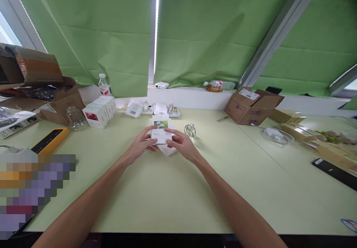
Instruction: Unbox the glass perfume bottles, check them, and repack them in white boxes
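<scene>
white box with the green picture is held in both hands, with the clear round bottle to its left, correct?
Wrong side: the head view shows the clear round bottle to the right of the white box. The left hand and right hand do hold the box.

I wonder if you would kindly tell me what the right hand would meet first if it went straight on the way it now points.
The right hand would first meet the white box with the flower picture, which it already touches; beyond that, depth is unclear.
</scene>
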Demonstrator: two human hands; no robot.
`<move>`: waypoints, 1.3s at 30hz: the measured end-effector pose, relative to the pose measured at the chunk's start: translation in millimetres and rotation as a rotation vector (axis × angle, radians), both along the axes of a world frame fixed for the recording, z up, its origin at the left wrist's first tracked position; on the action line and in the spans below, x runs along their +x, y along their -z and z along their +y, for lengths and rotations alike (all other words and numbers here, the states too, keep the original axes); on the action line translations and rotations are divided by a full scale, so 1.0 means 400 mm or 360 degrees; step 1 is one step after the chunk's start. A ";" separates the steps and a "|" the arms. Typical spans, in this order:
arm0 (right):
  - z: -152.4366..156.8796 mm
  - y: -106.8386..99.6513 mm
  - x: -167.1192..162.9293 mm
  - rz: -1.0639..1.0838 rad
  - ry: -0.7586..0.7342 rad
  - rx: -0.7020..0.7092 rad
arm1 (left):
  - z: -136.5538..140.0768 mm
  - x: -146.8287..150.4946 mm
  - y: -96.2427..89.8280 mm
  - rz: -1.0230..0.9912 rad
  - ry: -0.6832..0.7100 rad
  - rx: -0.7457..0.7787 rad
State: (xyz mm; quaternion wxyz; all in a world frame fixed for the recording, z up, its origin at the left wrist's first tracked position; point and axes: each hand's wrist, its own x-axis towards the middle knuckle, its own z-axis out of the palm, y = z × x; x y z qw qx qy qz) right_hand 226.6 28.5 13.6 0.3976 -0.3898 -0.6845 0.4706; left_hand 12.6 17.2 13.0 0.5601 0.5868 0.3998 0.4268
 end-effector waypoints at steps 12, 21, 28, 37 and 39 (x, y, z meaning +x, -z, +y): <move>0.002 0.004 0.001 -0.0016 0.0003 -0.0021 | 0.001 -0.002 0.005 0.0025 0.0010 0.0019; 0.002 0.007 0.000 -0.0028 0.0010 -0.0009 | 0.001 -0.003 -0.001 0.0016 0.0023 -0.0007; 0.003 0.009 -0.001 -0.0029 -0.0005 -0.0017 | 0.000 -0.005 0.001 0.0021 0.0032 -0.0001; -0.001 0.006 -0.001 -0.0037 0.0004 -0.0025 | 0.004 -0.007 0.007 0.0011 0.0044 -0.0019; -0.001 0.005 -0.001 -0.0035 -0.0001 -0.0025 | 0.004 -0.007 0.006 0.0005 0.0056 -0.0018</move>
